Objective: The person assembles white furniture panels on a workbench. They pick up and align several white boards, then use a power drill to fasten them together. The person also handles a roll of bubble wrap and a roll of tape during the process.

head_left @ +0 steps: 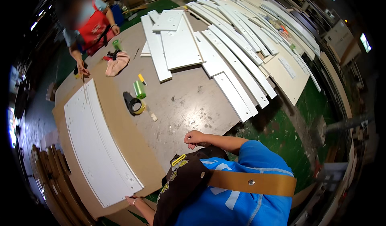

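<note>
A long white panel [98, 145] with small holes lies on brown cardboard [124, 133] along the table's left side. My left hand [131, 200] is closed on its near end, with the fingers partly hidden at the edge. My right hand [194, 139] is curled near the table's front edge, apart from the panel; its palm is hidden, so I cannot tell whether anything is in it. At the panel's far end, a co-worker's hand [83, 70] is close to its edge. A thin pale strip [85, 92] lies on the panel there.
Mid-table are a black tape dispenser [130, 103], a green roll [139, 89], a yellow-handled tool [142, 79] and a pink cloth [118, 64]. White boards [181, 45] are stacked at the back, with long strips [237, 61] to the right. A co-worker [94, 31] stands far left.
</note>
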A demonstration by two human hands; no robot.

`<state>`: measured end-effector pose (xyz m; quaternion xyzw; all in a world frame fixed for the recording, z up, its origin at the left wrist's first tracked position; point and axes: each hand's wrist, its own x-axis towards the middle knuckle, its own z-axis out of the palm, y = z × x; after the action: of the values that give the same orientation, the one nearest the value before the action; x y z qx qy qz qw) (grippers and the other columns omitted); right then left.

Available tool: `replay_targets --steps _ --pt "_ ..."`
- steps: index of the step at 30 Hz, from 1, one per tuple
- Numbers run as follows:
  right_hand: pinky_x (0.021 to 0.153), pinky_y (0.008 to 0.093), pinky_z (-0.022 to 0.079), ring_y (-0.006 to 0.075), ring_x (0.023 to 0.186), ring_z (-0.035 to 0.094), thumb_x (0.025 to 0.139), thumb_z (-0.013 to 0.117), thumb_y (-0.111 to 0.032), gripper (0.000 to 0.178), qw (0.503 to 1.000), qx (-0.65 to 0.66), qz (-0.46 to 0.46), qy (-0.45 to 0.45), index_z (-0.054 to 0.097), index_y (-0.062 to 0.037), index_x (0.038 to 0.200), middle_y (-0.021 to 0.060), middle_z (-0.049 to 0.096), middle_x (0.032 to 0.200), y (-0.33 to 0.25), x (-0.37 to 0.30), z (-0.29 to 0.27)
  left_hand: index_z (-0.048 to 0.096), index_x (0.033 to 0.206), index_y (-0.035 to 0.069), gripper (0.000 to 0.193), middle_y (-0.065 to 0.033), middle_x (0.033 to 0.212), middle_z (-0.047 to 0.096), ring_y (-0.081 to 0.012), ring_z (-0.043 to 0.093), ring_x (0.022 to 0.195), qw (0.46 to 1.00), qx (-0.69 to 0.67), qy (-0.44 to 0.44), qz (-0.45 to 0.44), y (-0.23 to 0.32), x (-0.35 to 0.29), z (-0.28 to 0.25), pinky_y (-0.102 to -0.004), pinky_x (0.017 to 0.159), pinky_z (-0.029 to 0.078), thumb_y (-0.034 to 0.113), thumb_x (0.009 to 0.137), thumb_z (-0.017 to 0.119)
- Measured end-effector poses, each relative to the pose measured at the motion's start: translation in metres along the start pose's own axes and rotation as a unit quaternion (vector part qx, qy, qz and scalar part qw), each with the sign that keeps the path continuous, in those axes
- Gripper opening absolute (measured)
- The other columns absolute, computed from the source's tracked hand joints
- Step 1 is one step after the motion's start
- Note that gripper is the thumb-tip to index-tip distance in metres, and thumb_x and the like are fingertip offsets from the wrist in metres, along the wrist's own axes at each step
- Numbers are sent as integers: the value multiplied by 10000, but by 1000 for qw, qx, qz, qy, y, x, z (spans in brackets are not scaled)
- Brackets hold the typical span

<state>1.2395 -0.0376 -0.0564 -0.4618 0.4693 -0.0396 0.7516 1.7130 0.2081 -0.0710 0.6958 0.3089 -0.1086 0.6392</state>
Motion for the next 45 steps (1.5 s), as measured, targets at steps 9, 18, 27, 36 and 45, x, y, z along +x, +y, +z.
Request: replay_targets --steps 9,18,27,36,45 --pt "412 227 422 146 549 634 865 557 -166 174 999 38 4 3 602 -69 1002 88 660 740 3 -3 0 500 641 107 351 19 533 431 -102 326 399 996 50 -60 -39 15 -27 -8 -254 348 228 367 873 542" --pt "414 204 402 113 478 556 818 571 -165 141 977 190 -35 93 628 -37 820 47 608 645 -24 17 -19 542 787 117 201 34 605 478 -70 399 474 994 -56 -91 -8 -11 18 -24 -180 366 310 293 868 593" --pt "449 229 440 131 529 546 865 566 -409 379 823 452 -190 286 556 -49 746 51 587 675 -121 122 -235 581 997 135 291 38 946 623 -92 574 896 981 -99 -137 -90 -17 4 -54 -267 690 424 394 864 582" --pt "618 277 529 177 858 650 900 540 -355 281 779 510 -152 331 583 -81 944 33 661 922 -144 150 -297 573 1018 98 334 -5 962 636 -142 596 913 984 -94 -47 -146 -87 -58 -98 -263 664 429 400 898 494" --pt "477 231 445 101 557 561 879 537 -234 208 942 47 -160 292 622 -45 859 28 609 703 -237 105 -223 581 1063 6 231 -111 944 629 -258 589 892 791 331 -241 455 -43 -168 10 -348 793 463 80 847 549"
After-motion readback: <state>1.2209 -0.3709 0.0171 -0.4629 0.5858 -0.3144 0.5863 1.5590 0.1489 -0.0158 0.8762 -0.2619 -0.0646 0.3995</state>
